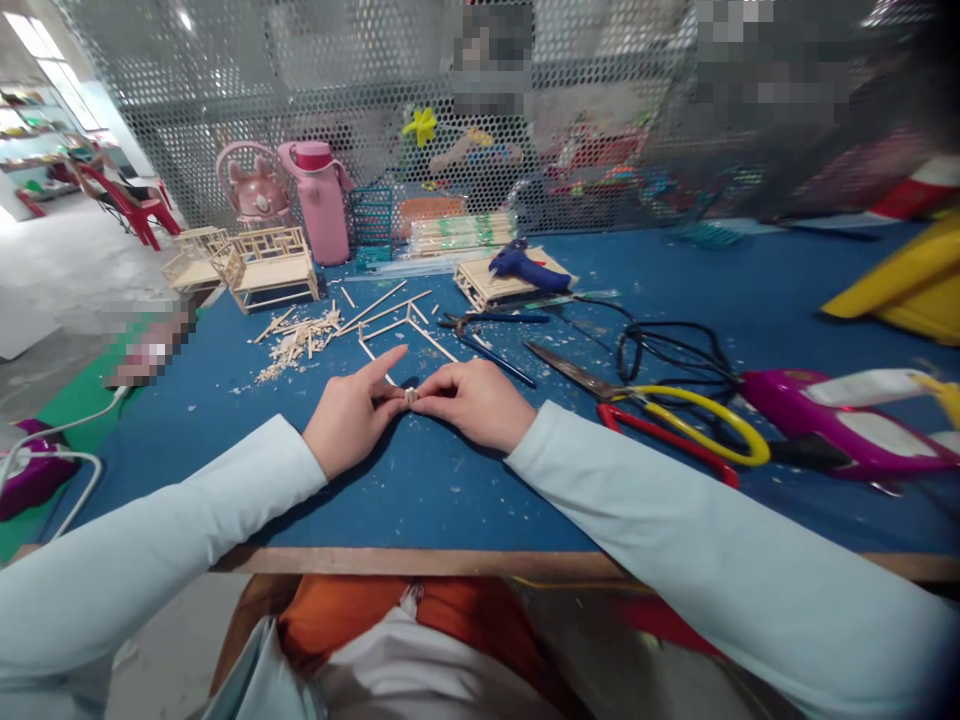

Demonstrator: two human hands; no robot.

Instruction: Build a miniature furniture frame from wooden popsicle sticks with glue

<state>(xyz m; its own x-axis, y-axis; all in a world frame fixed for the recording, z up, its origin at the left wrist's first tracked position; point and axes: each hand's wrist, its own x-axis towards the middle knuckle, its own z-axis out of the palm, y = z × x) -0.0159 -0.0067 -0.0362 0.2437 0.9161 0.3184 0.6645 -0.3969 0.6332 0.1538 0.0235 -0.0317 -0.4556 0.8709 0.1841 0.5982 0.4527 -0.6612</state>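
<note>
My left hand [352, 415] and my right hand [476, 402] meet over the blue tabletop [450, 490]. Their fingertips pinch a small pale wooden piece [410, 395] between them; its exact shape is too small to tell. My left index finger points up and forward, above the pinch. Just beyond the hands lies a thin stick frame [431, 335], partly hidden behind my fingers. To its left is a pile of short cut sticks [304, 335]. Blue-handled pliers [495, 345] rest open beyond my right hand.
Scissors [652, 400], a purple tool [847, 425] and a black cord lie right. Behind stand miniature stick furniture [270, 265], a pink bottle [322, 205] and a blue glue gun [529, 268] on a stick panel. Mesh [225, 100] closes the back; the wooden edge [420, 562] is near me.
</note>
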